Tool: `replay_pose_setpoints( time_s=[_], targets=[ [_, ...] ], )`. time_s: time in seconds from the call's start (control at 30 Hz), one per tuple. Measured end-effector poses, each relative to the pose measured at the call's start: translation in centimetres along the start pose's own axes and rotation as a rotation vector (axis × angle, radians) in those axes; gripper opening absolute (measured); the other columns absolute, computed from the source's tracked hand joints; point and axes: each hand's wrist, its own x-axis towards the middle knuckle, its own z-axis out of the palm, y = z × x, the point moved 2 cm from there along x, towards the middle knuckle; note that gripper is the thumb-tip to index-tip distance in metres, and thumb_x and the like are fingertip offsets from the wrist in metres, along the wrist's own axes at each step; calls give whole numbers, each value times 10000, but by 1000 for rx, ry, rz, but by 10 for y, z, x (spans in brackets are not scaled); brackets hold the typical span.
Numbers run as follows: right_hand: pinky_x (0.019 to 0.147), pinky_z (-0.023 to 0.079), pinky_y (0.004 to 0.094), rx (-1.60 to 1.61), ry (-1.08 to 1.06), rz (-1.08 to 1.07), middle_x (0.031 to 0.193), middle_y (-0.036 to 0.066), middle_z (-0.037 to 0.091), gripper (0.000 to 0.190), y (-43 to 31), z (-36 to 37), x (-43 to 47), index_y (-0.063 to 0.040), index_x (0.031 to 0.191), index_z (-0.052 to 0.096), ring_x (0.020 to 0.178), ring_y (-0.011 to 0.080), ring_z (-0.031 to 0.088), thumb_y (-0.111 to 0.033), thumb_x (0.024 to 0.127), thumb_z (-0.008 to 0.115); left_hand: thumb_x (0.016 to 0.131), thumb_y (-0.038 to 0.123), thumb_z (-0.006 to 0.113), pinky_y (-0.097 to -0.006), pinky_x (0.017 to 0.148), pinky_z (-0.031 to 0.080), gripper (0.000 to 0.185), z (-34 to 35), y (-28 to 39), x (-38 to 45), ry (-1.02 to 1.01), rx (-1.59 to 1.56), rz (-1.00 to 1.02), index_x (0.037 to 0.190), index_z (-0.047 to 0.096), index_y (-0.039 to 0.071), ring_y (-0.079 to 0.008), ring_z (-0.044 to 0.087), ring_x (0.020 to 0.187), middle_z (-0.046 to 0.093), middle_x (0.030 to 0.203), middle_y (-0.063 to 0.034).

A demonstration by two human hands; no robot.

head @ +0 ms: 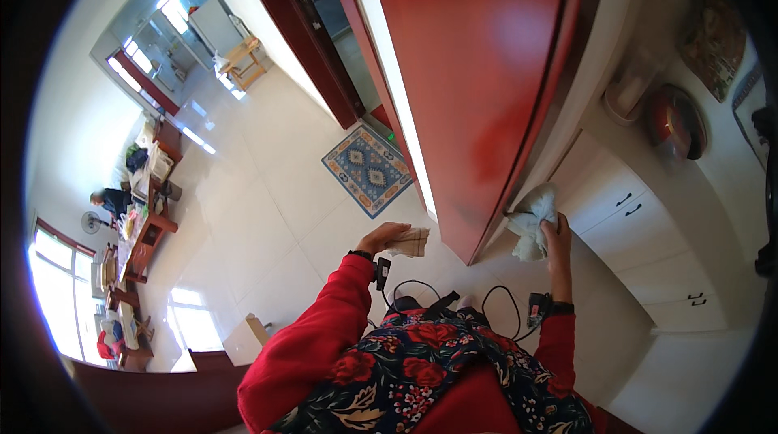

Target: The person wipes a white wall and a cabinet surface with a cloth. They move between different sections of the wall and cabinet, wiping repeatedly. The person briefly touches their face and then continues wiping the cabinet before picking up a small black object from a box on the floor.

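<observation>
My left hand [385,236] grips a folded beige cloth [411,242] with a dark line across it, held above the tiled floor. In my right hand [556,233] is a bunched pale cloth [532,221], close to the edge of a red-brown door [468,69]. The door's broad face stands in front of me. Whether the pale cloth touches the door or the wall beside it cannot be made out. Both my wrists carry dark bands with small devices and cables.
A blue patterned doormat [368,169] lies by the doorway. White cabinets [632,227] with dark handles stand right, below a shelf holding a round red tin [676,122]. Far left, a person [114,200] is by a cluttered wooden table [146,239]. A wooden stool [244,60] stands further back.
</observation>
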Motion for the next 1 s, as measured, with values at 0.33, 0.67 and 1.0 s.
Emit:
replay_pose_setpoints(
  time_s=[0.33, 0.67, 1.0],
  targets=[
    [793, 434, 310, -69, 347, -67, 1043, 96, 565, 407, 0, 7, -21, 22, 1162, 512, 907, 177, 535, -225, 846, 576, 890, 404, 607, -279, 814, 477, 439, -31, 38, 77, -167, 292, -63, 1113, 628, 26, -139, 601, 910, 633, 1048, -35],
    [807, 436, 325, 26, 710, 74, 1070, 89, 556, 401, 79, -27, -94, 5, 1160, 528, 926, 193, 542, -237, 846, 592, 869, 544, 571, -315, 907, 429, 598, -36, 64, 116, -302, 385, -158, 1189, 587, 40, -182, 553, 1080, 608, 1157, -77],
    [781, 442, 334, 56, 887, 440, 1050, 89, 573, 408, 121, -18, -194, 11, 1149, 545, 925, 194, 545, -240, 835, 614, 832, 665, 517, -352, 866, 430, 733, 31, 79, 158, -328, 669, -137, 1180, 582, 23, -225, 554, 1028, 590, 1148, -128]
  ],
)
